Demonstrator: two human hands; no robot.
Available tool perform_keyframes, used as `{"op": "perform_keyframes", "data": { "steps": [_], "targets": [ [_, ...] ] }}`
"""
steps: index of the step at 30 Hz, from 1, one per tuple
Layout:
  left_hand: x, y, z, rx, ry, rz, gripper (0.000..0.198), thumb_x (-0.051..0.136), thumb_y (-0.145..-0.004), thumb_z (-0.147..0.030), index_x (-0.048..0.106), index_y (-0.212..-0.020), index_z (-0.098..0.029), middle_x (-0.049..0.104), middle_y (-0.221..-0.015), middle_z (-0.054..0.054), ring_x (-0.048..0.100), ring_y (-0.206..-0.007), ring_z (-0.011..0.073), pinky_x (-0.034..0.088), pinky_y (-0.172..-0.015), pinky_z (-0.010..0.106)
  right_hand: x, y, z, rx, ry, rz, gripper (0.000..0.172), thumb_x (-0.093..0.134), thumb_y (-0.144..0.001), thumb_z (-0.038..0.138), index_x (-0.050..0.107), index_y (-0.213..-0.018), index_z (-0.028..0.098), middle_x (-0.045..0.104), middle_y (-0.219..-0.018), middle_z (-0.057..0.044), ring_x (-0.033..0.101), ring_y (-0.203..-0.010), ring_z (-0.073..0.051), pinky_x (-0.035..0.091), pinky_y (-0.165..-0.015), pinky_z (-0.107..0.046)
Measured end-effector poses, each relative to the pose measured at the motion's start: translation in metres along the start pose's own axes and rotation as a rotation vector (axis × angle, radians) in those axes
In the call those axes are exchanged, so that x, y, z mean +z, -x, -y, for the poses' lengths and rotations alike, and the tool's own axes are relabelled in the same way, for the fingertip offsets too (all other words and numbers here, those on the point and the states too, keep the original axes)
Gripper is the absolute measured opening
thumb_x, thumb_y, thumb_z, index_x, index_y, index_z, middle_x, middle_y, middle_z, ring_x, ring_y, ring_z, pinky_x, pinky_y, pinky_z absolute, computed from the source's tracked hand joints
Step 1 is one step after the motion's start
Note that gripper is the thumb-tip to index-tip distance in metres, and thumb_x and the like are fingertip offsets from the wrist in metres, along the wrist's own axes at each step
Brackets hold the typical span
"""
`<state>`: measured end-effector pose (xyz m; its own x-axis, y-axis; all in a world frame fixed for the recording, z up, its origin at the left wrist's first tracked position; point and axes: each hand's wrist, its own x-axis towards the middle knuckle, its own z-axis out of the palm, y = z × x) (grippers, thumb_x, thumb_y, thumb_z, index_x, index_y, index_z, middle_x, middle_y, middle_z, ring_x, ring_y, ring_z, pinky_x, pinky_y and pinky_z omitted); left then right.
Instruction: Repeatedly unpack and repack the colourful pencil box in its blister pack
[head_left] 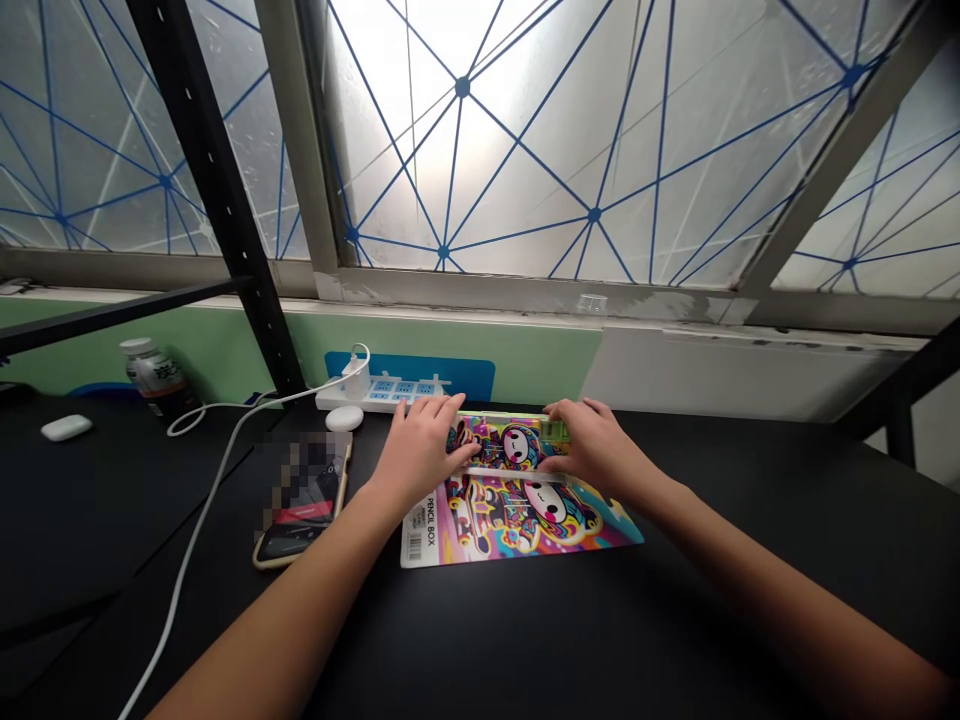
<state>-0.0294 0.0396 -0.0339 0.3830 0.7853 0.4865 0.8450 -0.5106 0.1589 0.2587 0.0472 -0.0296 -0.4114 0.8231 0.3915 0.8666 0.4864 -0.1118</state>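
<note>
A colourful cartoon-printed pencil box [517,495] lies on the black table [675,600], its lid raised a little at the far side. My left hand [420,445] grips the lid's left end with fingers curled over the top edge. My right hand [592,440] grips the lid's right end the same way. A white label reading "PENCIL BOX" with a barcode shows at the box's near left corner.
A smartphone [304,500] lies left of the box. A white power strip [382,392] with a plugged charger and white cable [202,500] sits at the back. An earbud case [343,418], a white mouse [66,428] and a bottle [157,375] stand further left. A black rack post [217,200] rises in front of the window.
</note>
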Motion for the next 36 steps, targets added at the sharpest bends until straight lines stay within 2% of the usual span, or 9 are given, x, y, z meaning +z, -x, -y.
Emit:
{"op": "perform_keyframes", "data": {
  "steps": [4,8,12,17,21,23,27,33,36],
  "targets": [
    [-0.008,-0.004,0.009,0.034,0.025,-0.044,0.048,0.073,-0.085,-0.046,0.062,-0.124,-0.021,0.069,-0.119,0.008,0.059,-0.114,0.0286,0.043,-0.100,0.044,-0.012,0.002,0.013,-0.080,0.016,-0.088,0.032,0.072,-0.082,0.038,0.056,-0.104,0.023,0.066,-0.098,-0.008,0.062,-0.094,-0.030,0.042,-0.098,-0.053],
    [-0.033,0.006,-0.002,0.163,0.008,-0.167,0.034,0.074,-0.086,-0.037,0.065,-0.115,-0.023,0.068,-0.112,0.007,0.059,-0.106,0.0280,0.046,-0.095,0.045,-0.033,0.026,0.028,-0.163,0.063,-0.216,0.033,0.061,-0.092,0.033,0.054,-0.122,0.022,0.063,-0.107,-0.012,0.058,-0.102,-0.032,0.047,-0.091,-0.049],
    [-0.055,0.046,-0.025,0.292,0.017,-0.193,0.026,0.066,-0.090,-0.027,0.064,-0.115,-0.023,0.067,-0.112,0.009,0.059,-0.104,0.0283,0.048,-0.093,0.047,-0.041,0.078,0.040,-0.306,0.093,-0.287,0.032,0.056,-0.094,0.024,0.053,-0.126,0.026,0.065,-0.105,-0.009,0.060,-0.098,-0.028,0.050,-0.090,-0.047],
    [-0.039,0.103,-0.033,0.264,0.107,-0.025,0.037,0.063,-0.084,-0.014,0.061,-0.119,-0.025,0.065,-0.127,0.009,0.059,-0.117,0.0309,0.049,-0.100,0.048,-0.025,0.122,0.047,-0.423,0.034,-0.206,0.033,0.050,-0.094,0.013,0.053,-0.125,0.025,0.066,-0.122,-0.012,0.062,-0.114,-0.026,0.051,-0.099,-0.047],
    [-0.028,0.122,-0.024,0.011,0.272,0.152,0.061,0.072,-0.082,-0.034,0.048,-0.139,-0.030,0.051,-0.148,0.010,0.050,-0.134,0.0337,0.046,-0.108,0.050,-0.013,0.124,0.049,-0.315,-0.105,-0.075,0.026,0.053,-0.095,0.021,0.054,-0.121,0.024,0.059,-0.138,-0.015,0.058,-0.126,-0.026,0.052,-0.100,-0.045],
    [-0.029,0.126,-0.021,-0.082,0.333,0.198,0.074,0.072,-0.083,-0.040,0.037,-0.148,-0.032,0.045,-0.153,0.011,0.048,-0.136,0.0342,0.045,-0.108,0.050,-0.012,0.123,0.047,-0.240,-0.198,-0.005,0.035,0.062,-0.092,0.030,0.052,-0.125,0.024,0.055,-0.143,-0.017,0.055,-0.130,-0.028,0.051,-0.102,-0.046],
    [-0.033,0.129,-0.021,-0.124,0.383,0.187,0.077,0.066,-0.088,-0.036,0.026,-0.154,-0.032,0.045,-0.153,0.010,0.050,-0.135,0.0316,0.046,-0.108,0.046,-0.015,0.123,0.040,-0.081,-0.310,0.064,0.057,0.073,-0.084,0.044,0.050,-0.133,0.025,0.052,-0.146,-0.016,0.053,-0.132,-0.031,0.050,-0.103,-0.048],
    [-0.032,0.128,-0.021,-0.188,0.379,0.172,0.088,0.071,-0.084,-0.034,0.020,-0.156,-0.033,0.049,-0.146,0.012,0.050,-0.134,0.0314,0.043,-0.109,0.049,-0.022,0.118,0.035,-0.035,-0.379,0.034,0.054,0.076,-0.080,0.049,0.063,-0.127,0.027,0.064,-0.135,-0.011,0.056,-0.127,-0.032,0.045,-0.105,-0.052],
    [-0.034,0.129,-0.024,-0.222,0.426,0.209,0.097,0.072,-0.083,-0.033,0.010,-0.158,-0.036,0.046,-0.147,0.012,0.050,-0.134,0.0305,0.043,-0.108,0.048,-0.024,0.113,0.035,0.126,-0.525,-0.028,0.039,0.067,-0.085,0.056,0.073,-0.107,0.024,0.074,-0.112,-0.008,0.067,-0.105,-0.030,0.052,-0.092,-0.046]
  ]
}}
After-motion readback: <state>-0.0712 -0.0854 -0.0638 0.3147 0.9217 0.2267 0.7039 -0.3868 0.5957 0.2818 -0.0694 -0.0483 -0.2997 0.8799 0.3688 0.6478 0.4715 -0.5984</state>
